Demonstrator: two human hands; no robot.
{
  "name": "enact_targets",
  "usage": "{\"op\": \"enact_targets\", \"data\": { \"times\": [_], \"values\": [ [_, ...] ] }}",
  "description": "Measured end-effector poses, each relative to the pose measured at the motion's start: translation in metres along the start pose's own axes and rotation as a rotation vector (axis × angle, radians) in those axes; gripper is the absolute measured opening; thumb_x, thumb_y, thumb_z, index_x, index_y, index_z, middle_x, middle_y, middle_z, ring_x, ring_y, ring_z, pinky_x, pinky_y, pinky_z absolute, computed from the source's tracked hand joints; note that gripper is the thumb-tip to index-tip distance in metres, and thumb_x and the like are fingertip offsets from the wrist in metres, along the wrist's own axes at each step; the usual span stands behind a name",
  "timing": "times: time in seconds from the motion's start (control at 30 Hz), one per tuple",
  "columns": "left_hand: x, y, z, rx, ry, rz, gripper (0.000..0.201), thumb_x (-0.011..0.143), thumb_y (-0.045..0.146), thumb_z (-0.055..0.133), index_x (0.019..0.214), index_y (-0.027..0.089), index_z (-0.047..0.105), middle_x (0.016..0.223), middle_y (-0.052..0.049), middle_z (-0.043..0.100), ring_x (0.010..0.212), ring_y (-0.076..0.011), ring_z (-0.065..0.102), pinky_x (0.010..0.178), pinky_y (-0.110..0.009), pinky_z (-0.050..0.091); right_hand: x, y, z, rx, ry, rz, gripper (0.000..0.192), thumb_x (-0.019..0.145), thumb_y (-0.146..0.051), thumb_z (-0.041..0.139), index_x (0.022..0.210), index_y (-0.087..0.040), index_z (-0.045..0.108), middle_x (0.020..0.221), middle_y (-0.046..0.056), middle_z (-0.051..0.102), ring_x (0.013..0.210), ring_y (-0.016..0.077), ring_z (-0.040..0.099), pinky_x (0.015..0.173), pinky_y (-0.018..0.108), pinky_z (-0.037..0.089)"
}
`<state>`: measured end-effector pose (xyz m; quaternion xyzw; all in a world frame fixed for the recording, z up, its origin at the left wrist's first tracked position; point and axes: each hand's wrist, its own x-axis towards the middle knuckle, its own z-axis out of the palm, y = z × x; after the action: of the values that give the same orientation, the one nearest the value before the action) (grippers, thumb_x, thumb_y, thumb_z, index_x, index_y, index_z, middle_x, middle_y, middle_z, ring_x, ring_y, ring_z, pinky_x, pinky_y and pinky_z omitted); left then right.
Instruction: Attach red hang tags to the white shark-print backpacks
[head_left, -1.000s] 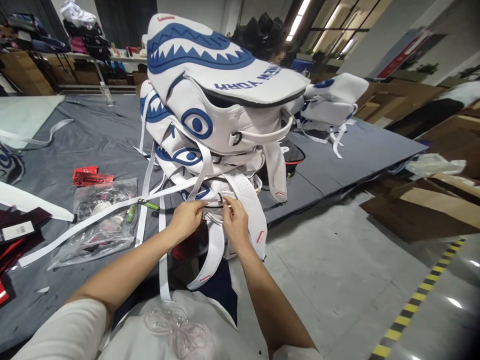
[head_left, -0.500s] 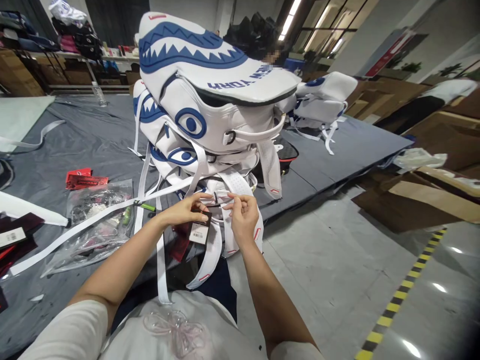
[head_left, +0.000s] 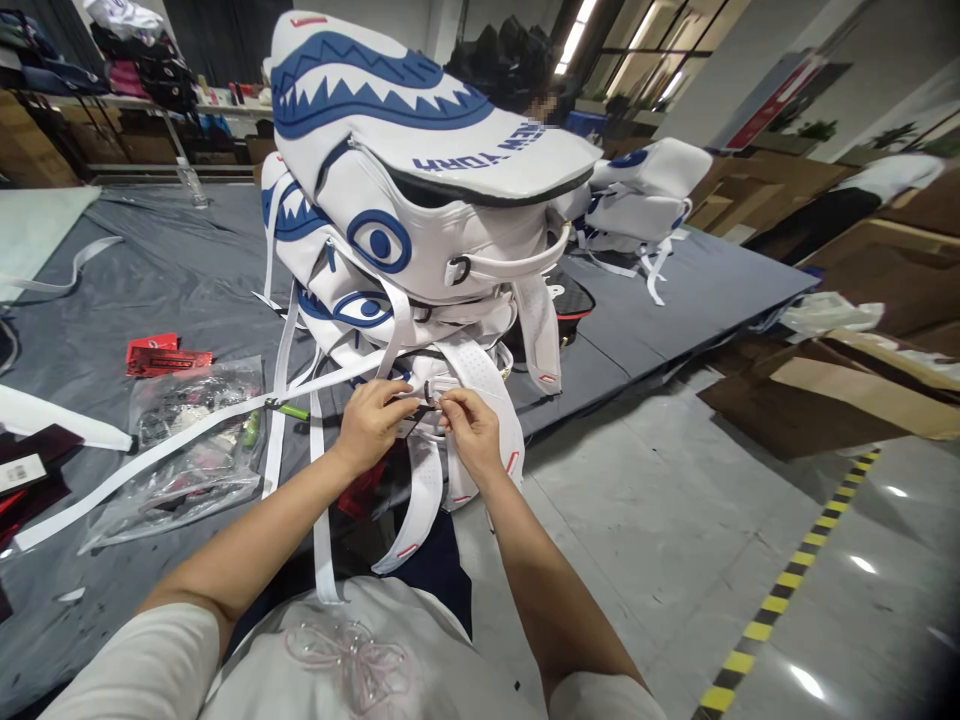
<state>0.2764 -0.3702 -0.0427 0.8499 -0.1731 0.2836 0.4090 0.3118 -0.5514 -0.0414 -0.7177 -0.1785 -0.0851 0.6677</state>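
White backpacks (head_left: 465, 235) with blue shark teeth and eyes lie stacked at the table's edge. At the lowest one, both hands meet in front of a small dark loop or zip pull. My left hand (head_left: 371, 425) is closed, its fingertips pinching a hang tag (head_left: 409, 427) that shows only as a dark, narrow edge. Thumb and finger of my right hand (head_left: 472, 428) are pinched together beside it; what lies between them is too small to make out. White shoulder straps (head_left: 420, 510) hang below. A dark red packet (head_left: 364, 490) is partly hidden under my left wrist.
A clear plastic bag (head_left: 187, 440) of small items, a red tag (head_left: 152, 347) and a green-handled tool (head_left: 289, 410) lie on the grey-covered table (head_left: 195, 260). More white bags (head_left: 645, 200) stand farther back. Cardboard boxes (head_left: 817, 395) line the right.
My left hand has turned and moved closer to my right hand, so the tag's barcode face no longer shows. My right hand has shifted slightly left. The view has shifted slightly.
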Motion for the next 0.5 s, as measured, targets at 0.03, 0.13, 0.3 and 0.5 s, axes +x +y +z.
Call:
{"op": "enact_targets", "data": {
  "times": [0.03, 0.13, 0.3, 0.5],
  "values": [
    [0.001, 0.002, -0.001, 0.088, -0.014, 0.035, 0.026, 0.091, 0.017, 0.056, 0.100, 0.029, 0.078, 0.114, -0.008, 0.073, 0.109, -0.0249, 0.061, 0.096, -0.043, 0.042, 0.000, 0.000, -0.002, -0.004, -0.039, 0.011, 0.022, 0.086, -0.043, 0.062, 0.082, -0.021, 0.065, 0.078, 0.002, 0.067, 0.058, 0.0131, 0.059, 0.052, 0.027, 0.049],
    [0.004, 0.008, -0.002, 0.173, -0.021, 0.041, 0.027, 0.091, 0.018, 0.056, 0.100, 0.031, 0.079, 0.112, -0.007, 0.075, 0.108, -0.0264, 0.059, 0.097, -0.046, 0.040, 0.002, 0.001, -0.006, 0.000, -0.116, 0.047, 0.027, 0.087, -0.046, 0.061, 0.084, -0.021, 0.071, 0.080, 0.004, 0.070, 0.060, 0.0149, 0.062, 0.051, 0.028, 0.049],
    [0.010, 0.009, 0.009, -0.392, -0.071, -0.195, 0.019, 0.089, 0.026, 0.062, 0.100, 0.024, 0.077, 0.096, -0.006, 0.076, 0.089, -0.0200, 0.068, 0.085, -0.035, 0.050, 0.007, 0.000, -0.011, 0.012, -0.203, 0.048, 0.029, 0.086, -0.046, 0.063, 0.092, -0.021, 0.075, 0.079, 0.003, 0.070, 0.059, 0.0124, 0.060, 0.055, 0.027, 0.051],
    [0.015, 0.002, 0.013, -0.612, -0.038, -0.418, 0.008, 0.080, 0.028, 0.072, 0.081, 0.020, 0.075, 0.082, -0.003, 0.074, 0.078, -0.0169, 0.068, 0.077, -0.029, 0.051, 0.018, -0.006, -0.020, 0.174, -0.330, 0.229, 0.027, 0.081, -0.043, 0.069, 0.095, -0.020, 0.069, 0.071, -0.001, 0.068, 0.063, 0.0127, 0.062, 0.064, 0.028, 0.054]
  ]
}}
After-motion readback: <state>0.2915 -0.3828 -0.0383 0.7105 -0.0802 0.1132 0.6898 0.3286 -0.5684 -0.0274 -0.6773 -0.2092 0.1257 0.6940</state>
